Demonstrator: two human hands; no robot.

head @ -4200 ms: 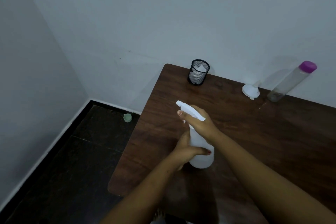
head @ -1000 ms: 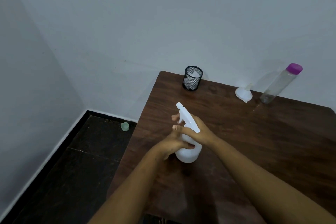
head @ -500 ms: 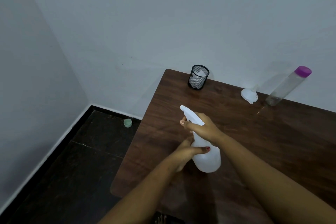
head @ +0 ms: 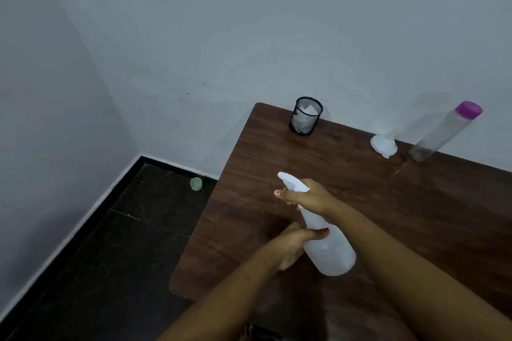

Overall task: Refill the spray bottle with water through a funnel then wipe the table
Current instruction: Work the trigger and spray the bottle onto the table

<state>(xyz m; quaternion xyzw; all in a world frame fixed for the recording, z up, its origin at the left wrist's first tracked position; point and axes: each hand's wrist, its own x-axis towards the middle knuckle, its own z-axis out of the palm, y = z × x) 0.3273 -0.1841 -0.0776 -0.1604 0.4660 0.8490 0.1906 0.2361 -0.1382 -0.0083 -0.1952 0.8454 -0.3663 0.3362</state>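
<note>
A white spray bottle [head: 328,250] stands on the dark wooden table [head: 388,202] near its left edge. My left hand [head: 291,246] grips the bottle's body from the left, thumb across its front. My right hand [head: 310,198] is wrapped round the trigger head at the top, its nozzle pointing left. A small white funnel [head: 383,144] lies on its side at the table's back edge. Right of the funnel stands a clear water bottle [head: 440,133] with a purple cap, close to the wall.
A black mesh cup [head: 305,116] holding white paper stands at the table's back left corner. A small green cap [head: 196,183] lies on the dark floor by the wall. The table's left edge drops off just left of my hands.
Both hands have stayed on the spray bottle. The bottle and hands shifted a little right and toward me in view as the head moved; the trigger head turned slightly.
</note>
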